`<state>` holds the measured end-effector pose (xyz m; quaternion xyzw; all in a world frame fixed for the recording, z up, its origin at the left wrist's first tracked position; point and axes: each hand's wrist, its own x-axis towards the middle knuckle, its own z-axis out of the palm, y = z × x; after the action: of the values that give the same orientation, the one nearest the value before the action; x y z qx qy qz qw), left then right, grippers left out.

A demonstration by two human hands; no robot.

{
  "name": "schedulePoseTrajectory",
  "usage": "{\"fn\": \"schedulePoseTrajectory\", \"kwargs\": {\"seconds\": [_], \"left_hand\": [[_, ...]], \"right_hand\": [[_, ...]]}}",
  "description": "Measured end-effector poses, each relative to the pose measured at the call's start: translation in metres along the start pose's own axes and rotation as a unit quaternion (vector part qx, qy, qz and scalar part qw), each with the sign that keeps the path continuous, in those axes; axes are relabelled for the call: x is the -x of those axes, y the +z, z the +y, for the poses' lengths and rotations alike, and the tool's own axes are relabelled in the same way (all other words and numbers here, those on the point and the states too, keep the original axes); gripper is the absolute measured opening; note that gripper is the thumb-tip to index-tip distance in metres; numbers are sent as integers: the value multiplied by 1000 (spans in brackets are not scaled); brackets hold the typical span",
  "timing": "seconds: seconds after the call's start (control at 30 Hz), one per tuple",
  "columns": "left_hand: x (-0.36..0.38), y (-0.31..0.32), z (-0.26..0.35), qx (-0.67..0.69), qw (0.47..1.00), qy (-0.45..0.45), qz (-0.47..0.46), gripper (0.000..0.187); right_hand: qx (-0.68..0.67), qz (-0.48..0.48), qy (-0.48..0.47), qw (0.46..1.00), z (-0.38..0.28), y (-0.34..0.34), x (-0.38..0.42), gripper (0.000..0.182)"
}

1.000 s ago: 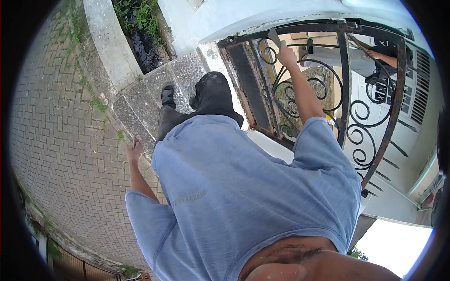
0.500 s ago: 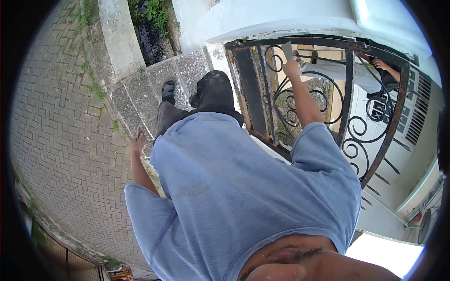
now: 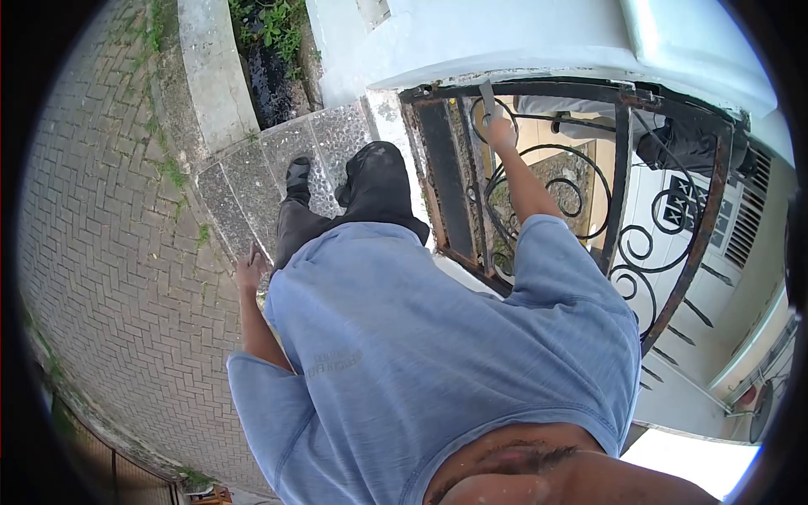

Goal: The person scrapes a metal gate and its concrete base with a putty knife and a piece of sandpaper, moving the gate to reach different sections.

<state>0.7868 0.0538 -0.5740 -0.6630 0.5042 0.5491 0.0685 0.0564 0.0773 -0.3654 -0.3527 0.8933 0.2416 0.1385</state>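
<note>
My right hand (image 3: pixel 501 135) is closed around a putty knife (image 3: pixel 487 98), its flat grey blade pointing up beside the gate's top corner. The forearm stretches across the black iron gate (image 3: pixel 624 160), which has scrolled bars, a solid panel at its left and rust along the frame. The putty knife overlaps a round scroll near the gate's edge in this view. My left hand (image 3: pixel 249 271) hangs low at my side over the paving, fingers loosely extended with nothing seen in them.
Behind the gate a person in grey trousers (image 3: pixel 589 126) is partly hidden by the bars. My feet stand on a pebbled concrete step (image 3: pixel 252 181). A ditch (image 3: pixel 271 84) with dark water lies ahead, a white wall (image 3: pixel 505 38) above the gate, brick paving (image 3: pixel 126 252) at left.
My right hand and the putty knife have moved left and slightly up along the gate. The person behind the gate has shifted, with a bare hand no longer showing.
</note>
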Motion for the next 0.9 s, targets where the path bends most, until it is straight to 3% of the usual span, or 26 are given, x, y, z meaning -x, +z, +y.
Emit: {"fn": "schedulePoseTrajectory", "kwargs": {"seconds": [0.07, 0.13, 0.2, 0.23, 0.27, 0.33, 0.37, 0.47, 0.53, 0.6, 0.67, 0.73, 0.8, 0.87, 0.9], "left_hand": [[19, -7, 13, 2, 999, -13, 52, 38], [18, -11, 2, -9, 999, -19, 28, 39], [8, -15, -4, -13, 1000, -23, 11, 40], [4, -17, -8, -36, 999, -33, 13, 41], [4, -19, -6, -58, 997, -44, 16, 41], [9, -22, -1, -23, 999, -19, 29, 42], [11, -23, 3, 16, 999, 7, 43, 42], [11, -23, 8, -26, 999, -7, 30, 43], [12, -20, 14, -24, 999, -6, 26, 43], [17, -18, 18, -19, 999, -14, 25, 44], [17, -14, 13, -39, 999, -27, 16, 42], [20, -14, 14, -77, 997, -21, 3, 43], [20, -17, 15, -109, 994, -15, -2, 43], [15, -17, 8, -85, 996, -18, 17, 45], [13, -18, 5, -82, 996, -23, 19, 45]], "right_hand": [[-82, 84, 59, 991, -15, -13, 14, 40], [-84, 79, 72, 991, -19, -20, 28, 35], [-22, -11, 81, 996, -8, -9, 14, 37], [46, -102, 39, 993, 11, 18, -4, 35], [45, -104, 38, 993, 10, 20, 0, 35], [12, -63, 4, 998, 7, 18, 10, 34], [-41, -13, 32, 999, 2, 15, 14, 34], [4, -22, 36, 999, 2, 11, 28, 32], [0, 23, 38, 999, 0, 7, 36, 29], [-77, 133, 86, 984, -6, -1, 40, 26], [-85, 120, 107, 983, 3, 13, 20, 32], [-68, -125, 108, 984, 9, 25, 1, 39], [-95, -96, 57, 989, 9, 38, 1, 45], [-40, 49, 10, 998, -10, 16, 10, 32], [-71, 70, 28, 995, -19, 6, 11, 29]]}}
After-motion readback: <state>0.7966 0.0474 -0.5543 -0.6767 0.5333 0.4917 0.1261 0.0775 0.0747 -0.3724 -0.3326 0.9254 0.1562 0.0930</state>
